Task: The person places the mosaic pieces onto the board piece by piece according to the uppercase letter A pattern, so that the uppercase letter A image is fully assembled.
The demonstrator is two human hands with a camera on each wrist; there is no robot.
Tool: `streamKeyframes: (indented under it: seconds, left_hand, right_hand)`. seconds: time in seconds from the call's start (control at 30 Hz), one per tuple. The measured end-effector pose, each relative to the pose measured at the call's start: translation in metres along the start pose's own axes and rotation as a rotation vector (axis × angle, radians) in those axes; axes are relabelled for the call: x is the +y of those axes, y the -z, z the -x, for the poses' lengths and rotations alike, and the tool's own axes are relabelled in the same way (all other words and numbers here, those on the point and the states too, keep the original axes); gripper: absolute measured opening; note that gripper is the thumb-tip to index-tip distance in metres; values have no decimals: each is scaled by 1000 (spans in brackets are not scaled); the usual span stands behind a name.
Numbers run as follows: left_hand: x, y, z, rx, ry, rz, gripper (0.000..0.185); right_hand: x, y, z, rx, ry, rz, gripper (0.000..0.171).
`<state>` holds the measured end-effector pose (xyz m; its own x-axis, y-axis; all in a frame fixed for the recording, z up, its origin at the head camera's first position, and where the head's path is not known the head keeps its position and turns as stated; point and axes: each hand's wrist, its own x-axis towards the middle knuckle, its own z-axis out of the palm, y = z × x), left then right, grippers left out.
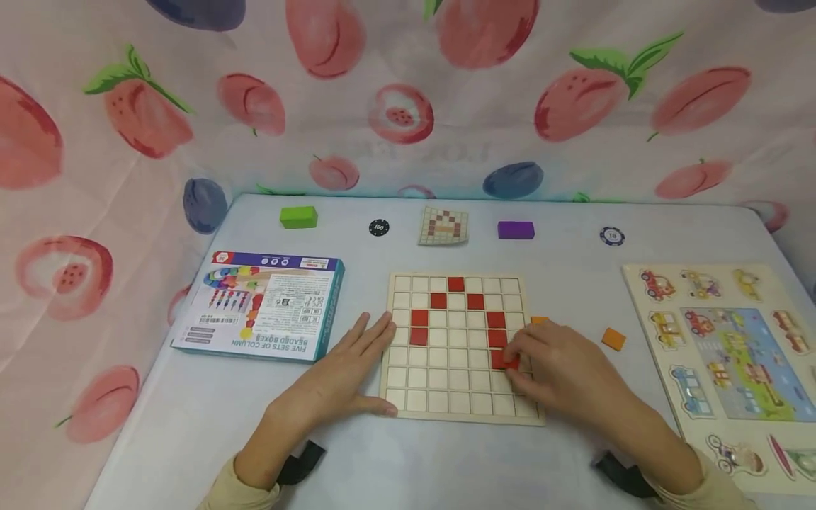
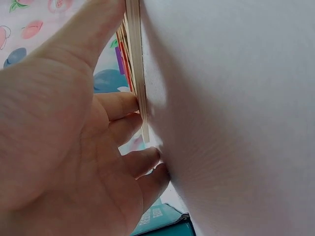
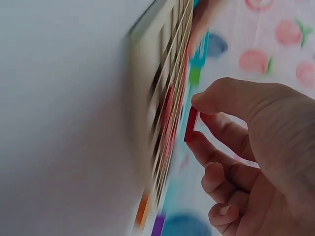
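Observation:
A wooden grid board [image 1: 438, 381] lies on the white table, with several red tiles [image 1: 455, 284] set in its squares in a peaked shape. My right hand [image 1: 574, 365] is over the board's right side. Its thumb and fingertips pinch a red square tile [image 3: 191, 124], standing on edge in the right wrist view, close over the grid. My left hand [image 1: 331, 379] lies along the left border, fingers spread and fairly straight. Its fingertips touch the board's side [image 2: 140, 73] in the left wrist view.
Orange tiles [image 1: 614, 339] lie right of the board, one partly behind my right hand. Behind it are a pattern card [image 1: 444, 228], a green block [image 1: 298, 217], a purple block [image 1: 516, 230] and two chips [image 1: 379, 227]. A boxed set [image 1: 255, 304] lies left, a vehicle puzzle [image 1: 656, 368] right.

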<state>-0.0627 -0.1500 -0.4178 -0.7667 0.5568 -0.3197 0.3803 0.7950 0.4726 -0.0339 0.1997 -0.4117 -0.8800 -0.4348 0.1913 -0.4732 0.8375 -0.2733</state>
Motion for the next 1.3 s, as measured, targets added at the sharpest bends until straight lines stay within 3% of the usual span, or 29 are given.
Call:
streamKeyframes:
  seconds: [0.2,0.43,1.0,1.17,1.3]
  left_hand:
    - [0,-1,1,3,7,5,120]
    - [0,-1,0,4,-9,7,119]
    - [0,0,1,-8,-5,10,119]
    - [0,0,0,-6,-2,8,119]
    - [-1,1,0,-5,-1,14,119]
  right_hand:
    - [-43,-25,-47,-63,151,-80,10]
    - [-65,-37,-74,-142,225,-27,7]
    - [-71,-38,-74,-138,218,12,12]
    - [-61,-34,-71,-174,234,-49,14]
    - [-37,-24,-63,-185,205,-131,14]
